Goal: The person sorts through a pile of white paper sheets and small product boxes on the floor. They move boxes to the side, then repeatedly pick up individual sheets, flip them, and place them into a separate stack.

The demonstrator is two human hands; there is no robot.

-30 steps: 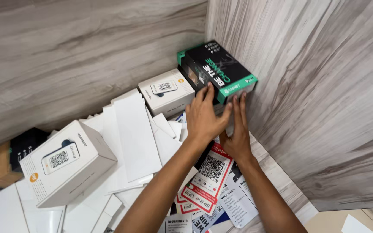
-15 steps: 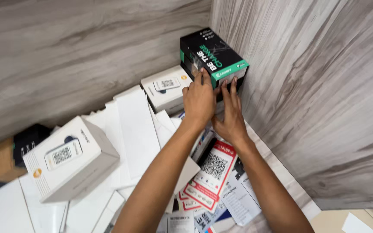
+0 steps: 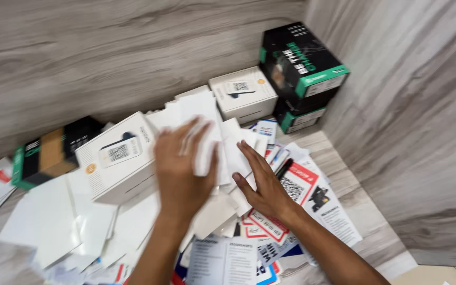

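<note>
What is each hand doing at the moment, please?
Left hand: blurred, fingers spread over the white cards; grip cannot be told.
Right hand: open, flat on the white cards.

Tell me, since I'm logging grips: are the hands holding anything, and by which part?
It cannot be told: the blurred left hand and right hand lie on flat white card sheets, fingers spread.

L hand (image 3: 178,171) is motion-blurred, back up, fingers spread and pointing up-frame, forearm running in from bottom centre. R hand (image 3: 262,182) lies flat & open beside it, palm down, fingers splayed toward upper left, forearm angling in from bottom right.
</note>
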